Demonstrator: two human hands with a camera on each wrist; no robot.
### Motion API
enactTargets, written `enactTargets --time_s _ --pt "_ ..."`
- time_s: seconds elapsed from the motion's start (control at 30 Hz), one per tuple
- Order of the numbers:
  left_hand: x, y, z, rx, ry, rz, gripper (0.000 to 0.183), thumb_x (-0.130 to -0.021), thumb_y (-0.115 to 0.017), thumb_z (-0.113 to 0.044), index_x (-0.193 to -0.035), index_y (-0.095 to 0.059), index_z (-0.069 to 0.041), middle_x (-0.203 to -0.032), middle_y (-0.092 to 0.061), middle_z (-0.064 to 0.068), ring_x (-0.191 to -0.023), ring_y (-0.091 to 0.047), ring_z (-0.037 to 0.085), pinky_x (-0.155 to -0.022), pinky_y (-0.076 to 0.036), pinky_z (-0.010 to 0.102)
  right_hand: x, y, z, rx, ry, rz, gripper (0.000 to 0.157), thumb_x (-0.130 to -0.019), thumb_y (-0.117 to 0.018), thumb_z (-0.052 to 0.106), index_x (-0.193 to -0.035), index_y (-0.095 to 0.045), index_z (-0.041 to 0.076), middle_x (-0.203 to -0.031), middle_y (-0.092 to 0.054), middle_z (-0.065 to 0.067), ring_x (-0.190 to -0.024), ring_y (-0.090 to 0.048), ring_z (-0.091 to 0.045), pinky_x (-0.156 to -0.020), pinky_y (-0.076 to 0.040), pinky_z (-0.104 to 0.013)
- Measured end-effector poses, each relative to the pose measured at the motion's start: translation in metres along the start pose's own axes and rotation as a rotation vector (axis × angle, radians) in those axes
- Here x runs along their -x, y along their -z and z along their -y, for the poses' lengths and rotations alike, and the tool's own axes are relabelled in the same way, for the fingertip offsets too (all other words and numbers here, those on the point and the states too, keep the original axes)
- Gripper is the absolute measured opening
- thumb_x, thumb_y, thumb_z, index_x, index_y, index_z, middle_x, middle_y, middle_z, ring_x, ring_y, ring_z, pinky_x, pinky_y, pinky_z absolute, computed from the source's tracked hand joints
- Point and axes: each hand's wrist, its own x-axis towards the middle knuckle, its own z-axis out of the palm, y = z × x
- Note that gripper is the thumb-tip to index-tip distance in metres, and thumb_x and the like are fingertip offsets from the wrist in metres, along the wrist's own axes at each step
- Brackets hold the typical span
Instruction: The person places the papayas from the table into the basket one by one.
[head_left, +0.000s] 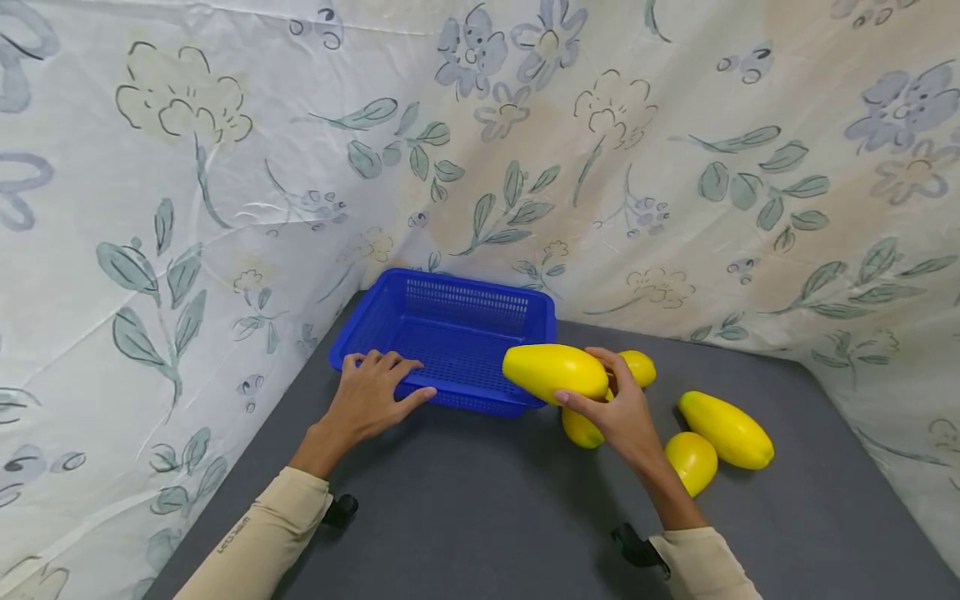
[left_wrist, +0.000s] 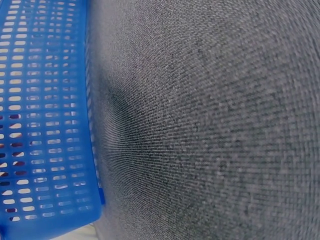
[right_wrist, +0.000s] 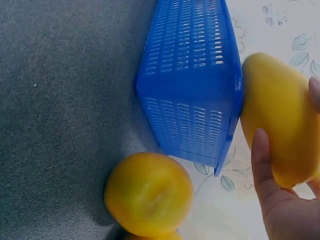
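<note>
My right hand (head_left: 626, 417) grips a long yellow papaya (head_left: 555, 372), thumb on the near side, and holds it in the air by the basket's front right corner. In the right wrist view the papaya (right_wrist: 280, 117) appears beside the rim. The blue plastic basket (head_left: 442, 398) has slotted walls, and its visible floor is bare. At its front left, my left hand (head_left: 371, 400) holds the rim, fingers bent over into the basket and thumb along the front edge. The left wrist view has the slotted wall (left_wrist: 45, 120) but no clear sight of that hand.
Right of the basket, a rounded yellow fruit (head_left: 582, 428) and another yellow fruit (head_left: 639, 367) lie partly behind my right hand. Farther right, a long papaya (head_left: 727, 430) touches a rounder yellow fruit (head_left: 691, 461). Floral cloth (head_left: 525, 208) hangs behind the grey tabletop (head_left: 465, 500).
</note>
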Motion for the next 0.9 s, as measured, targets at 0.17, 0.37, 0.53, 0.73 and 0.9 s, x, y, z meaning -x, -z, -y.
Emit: enactTargets --time_s 0.17,0.37,0.53,0.73,0.9 --pt "0.001 -0.001 0.001 -0.001 -0.002 -0.002 0.061 -0.098 -0.063 -0.065 -0.138 -0.071 -0.02 -0.13 -0.07 0.01 -0.12 -0.06 0.038 -0.105 -0.034 0.069 0.0 -0.004 0.001 -0.061 0.056 -0.031 0.079 -0.094 -0.084 0.034 -0.158 -0.04 0.019 -0.149 -0.051 -0.009 -0.133 -0.054 -0.031 -0.112 -0.048 -0.055" --pt "0.001 -0.001 0.002 0.0 -0.01 -0.005 0.061 -0.098 -0.062 -0.064 -0.138 -0.071 -0.019 -0.129 -0.07 0.011 -0.12 -0.06 0.038 -0.105 -0.035 0.069 0.002 -0.005 -0.001 -0.086 0.04 -0.04 0.081 -0.093 -0.084 0.031 -0.159 -0.038 0.018 -0.152 -0.049 -0.015 -0.145 -0.049 -0.035 -0.118 -0.038 -0.065" --pt "0.002 -0.001 0.002 -0.004 -0.01 0.0 0.061 -0.098 -0.061 -0.065 -0.138 -0.071 -0.019 -0.13 -0.07 0.011 -0.12 -0.06 0.038 -0.105 -0.035 0.069 0.006 -0.004 -0.005 -0.063 0.014 -0.039 0.082 -0.093 -0.085 0.031 -0.159 -0.038 0.016 -0.153 -0.05 -0.015 -0.145 -0.049 -0.035 -0.117 -0.04 -0.064" --pt "0.002 0.0 0.003 -0.002 -0.006 0.005 0.061 -0.098 -0.062 -0.064 -0.138 -0.07 -0.019 -0.131 -0.069 0.012 -0.122 -0.059 0.039 -0.106 -0.033 0.069 0.011 -0.001 -0.01 -0.027 0.007 -0.042 0.08 -0.094 -0.083 0.032 -0.159 -0.039 0.016 -0.153 -0.052 -0.014 -0.142 -0.052 -0.034 -0.11 -0.049 -0.043" --pt "0.003 0.001 0.004 0.0 -0.006 0.006 0.061 -0.098 -0.062 -0.064 -0.139 -0.07 -0.018 -0.131 -0.069 0.012 -0.122 -0.059 0.039 -0.107 -0.033 0.069 0.015 0.001 -0.014 -0.011 0.003 -0.043 0.078 -0.094 -0.083 0.035 -0.158 -0.041 0.019 -0.152 -0.054 -0.011 -0.141 -0.053 -0.035 -0.1 -0.05 -0.023"
